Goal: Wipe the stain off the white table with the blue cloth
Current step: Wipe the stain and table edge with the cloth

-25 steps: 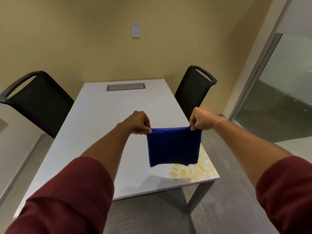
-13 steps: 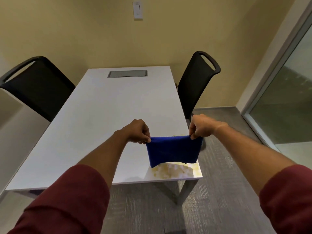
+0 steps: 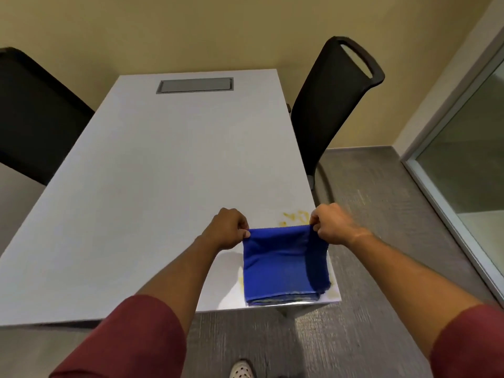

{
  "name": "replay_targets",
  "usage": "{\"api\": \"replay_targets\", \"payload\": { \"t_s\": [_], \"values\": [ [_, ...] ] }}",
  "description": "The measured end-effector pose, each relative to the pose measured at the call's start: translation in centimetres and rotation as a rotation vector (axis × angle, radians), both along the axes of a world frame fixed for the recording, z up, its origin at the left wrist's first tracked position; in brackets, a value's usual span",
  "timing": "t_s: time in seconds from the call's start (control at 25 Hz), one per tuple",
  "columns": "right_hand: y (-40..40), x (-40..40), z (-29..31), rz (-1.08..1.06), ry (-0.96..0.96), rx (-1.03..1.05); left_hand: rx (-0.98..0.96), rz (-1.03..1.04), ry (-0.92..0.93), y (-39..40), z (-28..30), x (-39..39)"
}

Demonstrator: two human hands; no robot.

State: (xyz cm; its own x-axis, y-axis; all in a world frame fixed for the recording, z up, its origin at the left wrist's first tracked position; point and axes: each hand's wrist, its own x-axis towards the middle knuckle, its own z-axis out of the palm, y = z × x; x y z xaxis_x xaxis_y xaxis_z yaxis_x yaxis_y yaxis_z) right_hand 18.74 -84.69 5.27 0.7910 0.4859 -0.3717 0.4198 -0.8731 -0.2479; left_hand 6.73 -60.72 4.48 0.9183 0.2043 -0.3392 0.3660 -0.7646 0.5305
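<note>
A folded blue cloth (image 3: 283, 264) hangs over the near right corner of the white table (image 3: 152, 203). My left hand (image 3: 230, 227) pinches its top left corner and my right hand (image 3: 331, 223) pinches its top right corner. The cloth's lower edge reaches down to the table's front edge. A yellow stain (image 3: 296, 217) shows on the table just beyond the cloth's top edge, with more yellow at the corner (image 3: 333, 294). The cloth hides the rest of the stain.
A black chair (image 3: 331, 105) stands at the table's right side and another black chair (image 3: 35, 115) at the left. A grey cable hatch (image 3: 195, 85) sits at the table's far end. A glass partition (image 3: 463, 165) is on the right. My shoe (image 3: 241, 370) is on the grey carpet.
I have stepped closer and my view tilts further down. Both hands have lowered the cloth onto the table's near right corner, and it now covers most of the yellow stain.
</note>
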Motion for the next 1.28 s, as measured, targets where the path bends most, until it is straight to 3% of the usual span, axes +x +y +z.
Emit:
{"api": "replay_targets", "payload": {
  "t_s": [0.12, 0.28, 0.4, 0.6, 1.28],
  "values": [
    [1.3, 1.4, -3.4, -0.062, -0.061, 0.002, -0.005, 0.086, -0.088, 0.8, -4.0, 2.0],
    [3.1, -0.8, -7.4, -0.002, -0.352, 0.069, 0.141, 0.124, -0.085, 2.1, -9.4, 1.2],
    [5.6, -5.7, -10.5, 0.109, -0.346, 0.23, 0.258, 0.056, -0.089, 2.8, -12.7, -0.7],
    [8.5, -8.5, -14.8, 0.257, -0.273, 0.173, 0.357, -0.023, -0.221, 2.9, -15.7, -2.3],
    [9.1, -1.6, -15.6, 0.042, -0.353, 0.044, 0.427, -0.001, -0.211, 2.9, -16.6, -2.4]
  ]
}}
